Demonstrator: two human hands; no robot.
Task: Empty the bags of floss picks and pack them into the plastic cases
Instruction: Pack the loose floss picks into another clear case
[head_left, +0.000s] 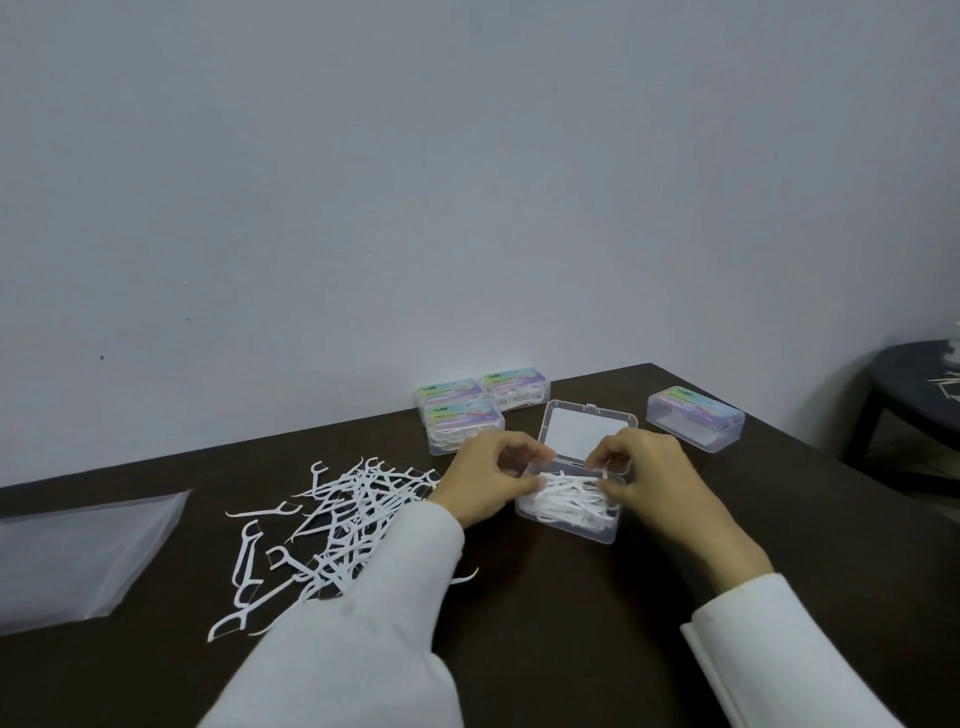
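Both hands (566, 478) over open case (569, 512), picks (563, 499) lengthwise inside.

An open clear plastic case (571, 512) sits mid-scene, lid raised at its far side, filled with white floss picks (563, 499). Left of it lies a loose pile of picks (332, 525); farther left, a flat empty clear bag (78, 561). Three closed labelled cases (467, 410) cluster at the far edge, a fourth (695, 426) to the right.

It looked like a plain room used for hand packing: a dark wooden table (571, 623) stood against a bare grey wall (467, 182), with a small dark side table (904, 374) far right
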